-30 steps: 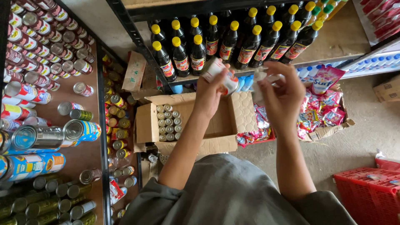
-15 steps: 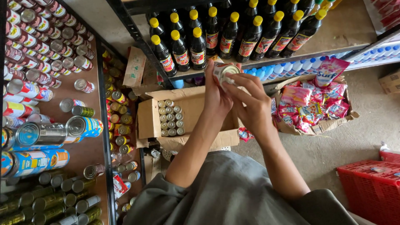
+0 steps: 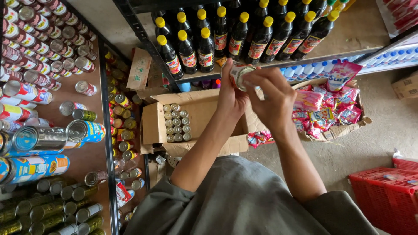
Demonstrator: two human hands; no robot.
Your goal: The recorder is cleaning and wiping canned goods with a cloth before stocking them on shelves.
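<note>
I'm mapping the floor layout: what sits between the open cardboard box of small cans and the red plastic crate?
In the head view, between the cardboard box and the red crate sit a torn box of pink sachet packets and bare concrete floor.

This is a small grocery shop, seen from above in a narrow aisle. Dark metal shelving (image 3: 143, 39) carries rows of dark sauce bottles with yellow caps (image 3: 235, 30), and a brown shelf (image 3: 87, 161) at the left is packed with tin cans (image 3: 39, 56) standing and lying in rows. On the concrete floor (image 3: 374, 113) sit an open cardboard box of small cans (image 3: 176, 124), a carton of pink sachet packets (image 3: 322, 104) and a red plastic crate (image 3: 387, 196).
</note>
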